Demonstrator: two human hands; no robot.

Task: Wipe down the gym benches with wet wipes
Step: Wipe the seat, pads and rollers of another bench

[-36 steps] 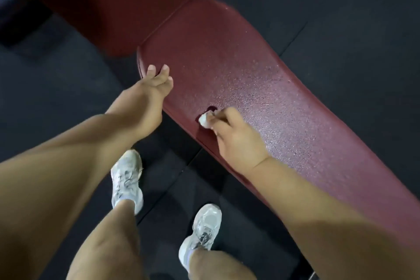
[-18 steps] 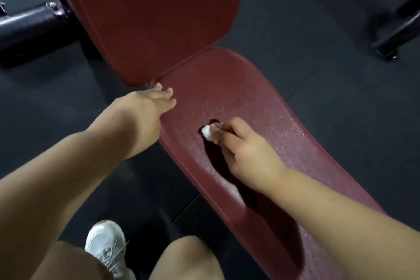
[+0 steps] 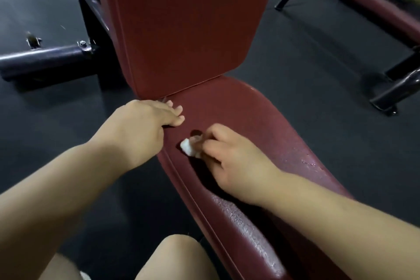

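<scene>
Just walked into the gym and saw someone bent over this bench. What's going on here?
A person is wiping a red bench seat with a small balled white wipe, pinched in the right hand. The left hand rests on the seat's edge near the upright backrest. Parts of the seat glisten wet.

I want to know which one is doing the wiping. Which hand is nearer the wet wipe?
Right. The right hand pinches the wet wipe; the left hand rests apart on the seat edge.
</scene>
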